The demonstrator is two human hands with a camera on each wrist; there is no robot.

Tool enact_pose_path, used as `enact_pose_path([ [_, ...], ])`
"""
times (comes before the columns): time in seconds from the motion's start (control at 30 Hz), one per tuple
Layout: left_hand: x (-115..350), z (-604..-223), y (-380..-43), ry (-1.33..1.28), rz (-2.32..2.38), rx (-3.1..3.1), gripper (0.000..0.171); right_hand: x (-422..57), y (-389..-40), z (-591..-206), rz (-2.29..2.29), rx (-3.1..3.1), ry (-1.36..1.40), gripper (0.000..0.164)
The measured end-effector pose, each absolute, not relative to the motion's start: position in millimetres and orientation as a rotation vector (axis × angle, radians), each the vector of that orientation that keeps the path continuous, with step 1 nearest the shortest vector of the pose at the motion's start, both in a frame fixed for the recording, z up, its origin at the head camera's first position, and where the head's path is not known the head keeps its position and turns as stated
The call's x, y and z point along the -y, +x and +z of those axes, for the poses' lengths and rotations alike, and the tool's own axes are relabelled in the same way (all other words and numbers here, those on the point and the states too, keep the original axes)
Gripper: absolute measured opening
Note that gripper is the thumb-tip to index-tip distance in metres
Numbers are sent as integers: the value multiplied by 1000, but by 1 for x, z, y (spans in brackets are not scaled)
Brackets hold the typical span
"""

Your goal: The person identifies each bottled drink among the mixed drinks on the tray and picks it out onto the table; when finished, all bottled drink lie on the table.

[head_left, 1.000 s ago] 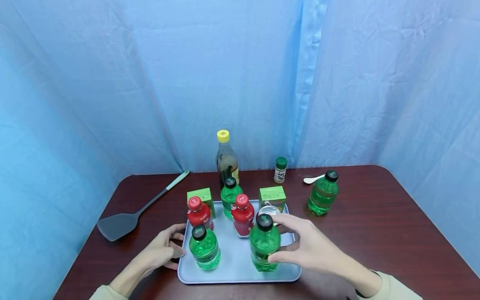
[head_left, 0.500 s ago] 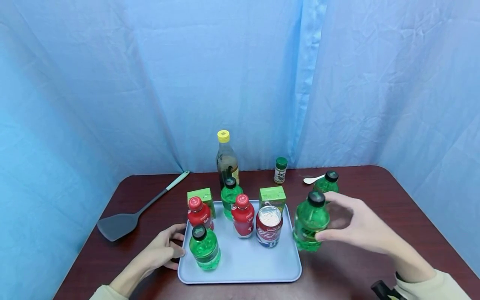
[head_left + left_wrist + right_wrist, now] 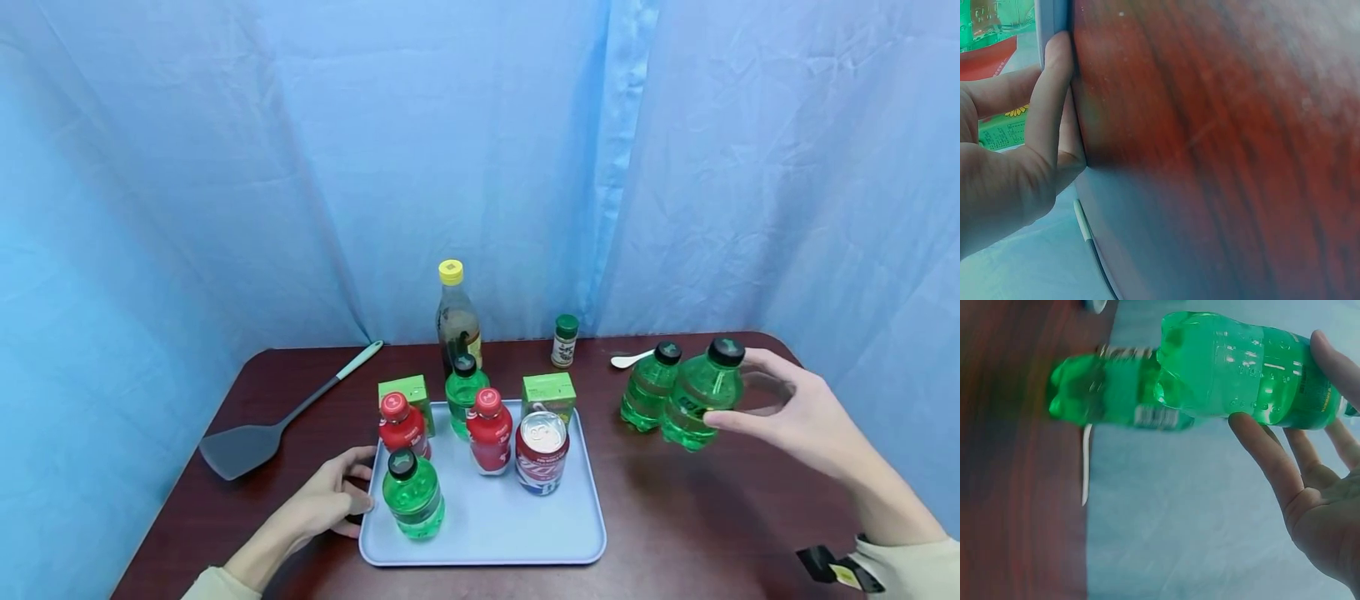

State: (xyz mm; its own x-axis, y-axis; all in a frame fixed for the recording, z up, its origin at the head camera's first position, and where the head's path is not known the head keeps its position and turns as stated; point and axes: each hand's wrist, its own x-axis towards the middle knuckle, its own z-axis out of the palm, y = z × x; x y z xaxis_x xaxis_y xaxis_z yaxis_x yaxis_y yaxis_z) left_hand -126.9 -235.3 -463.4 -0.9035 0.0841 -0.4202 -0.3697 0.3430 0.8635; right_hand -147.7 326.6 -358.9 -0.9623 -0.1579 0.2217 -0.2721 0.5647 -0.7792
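Note:
My right hand [image 3: 802, 408] holds a green soda bottle [image 3: 703, 393] with a black cap, tilted, between thumb and fingers. It is raised off the table at the right, as the right wrist view also shows. A second green soda bottle [image 3: 649, 387] stands just left of it and overlaps it. My left hand [image 3: 326, 496] rests at the left edge of the light blue tray [image 3: 517, 533], fingertips against its outer side. On the tray stand two green soda bottles [image 3: 414, 496], two red bottles [image 3: 491, 433], a red drink can [image 3: 542, 454] and two green drink cartons [image 3: 549, 393].
Behind the tray is a yellow-capped glass bottle [image 3: 456, 325]. A green-capped shaker [image 3: 565, 342] and a white spoon [image 3: 632, 360] lie near the table's back edge. A grey spatula [image 3: 247, 450] lies at the left. Blue curtains [image 3: 480, 167] surround the table [image 3: 750, 517].
My right hand has carried the green soda bottle from over the tray's front right to the right, beside the other bottle, uncovering the can. My left hand has stayed at the tray edge.

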Motion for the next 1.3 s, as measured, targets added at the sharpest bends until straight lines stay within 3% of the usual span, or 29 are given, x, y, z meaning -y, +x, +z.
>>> enact_pose_path([
  [0.43, 236, -462, -128, -254, 1579, -2219, 78, -362, -166, -396, 1121, 2708, 138, 69],
  [0.73, 238, -464, -129, -226, 1589, -2211, 78, -376, -181, -423, 1148, 2641, 125, 72],
  [1.3, 238, -466, -127, -207, 1603, -2192, 78, -384, -193, -438, 1135, 2646, 119, 76],
])
